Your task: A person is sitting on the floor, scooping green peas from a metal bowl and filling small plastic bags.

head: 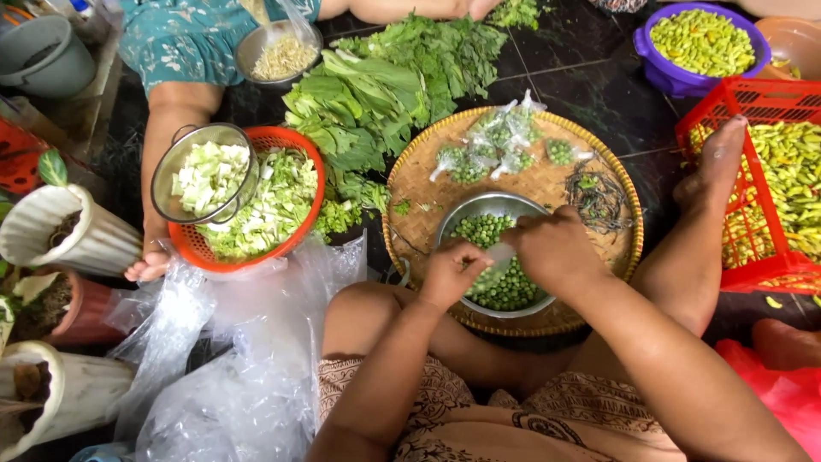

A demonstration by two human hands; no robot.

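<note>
**Your hands fill a small clear bag over a bowl of green peas**

Seen from above, you sit on a dark tiled floor [590, 68] with a round woven tray [419, 184] before your knees. At its centre stands a steel bowl [492, 204] of green peas [505, 287]. Your left hand [453, 272] and right hand [552, 250] meet over the bowl, fingers curled and pinching a small clear plastic bag [500, 253] between them. At 12 o'clock on the tray lie filled pea bags [492, 145]; at 2 o'clock, a tangle of dark ties [599, 201]. Beyond the tray, at 11 o'clock, lie leafy greens [385, 85]. At 9 o'clock another person's arm [167, 137] rests by an orange colander [299, 141] of chopped greens. At 3 o'clock stands a red crate [753, 94] of chillies.
</note>
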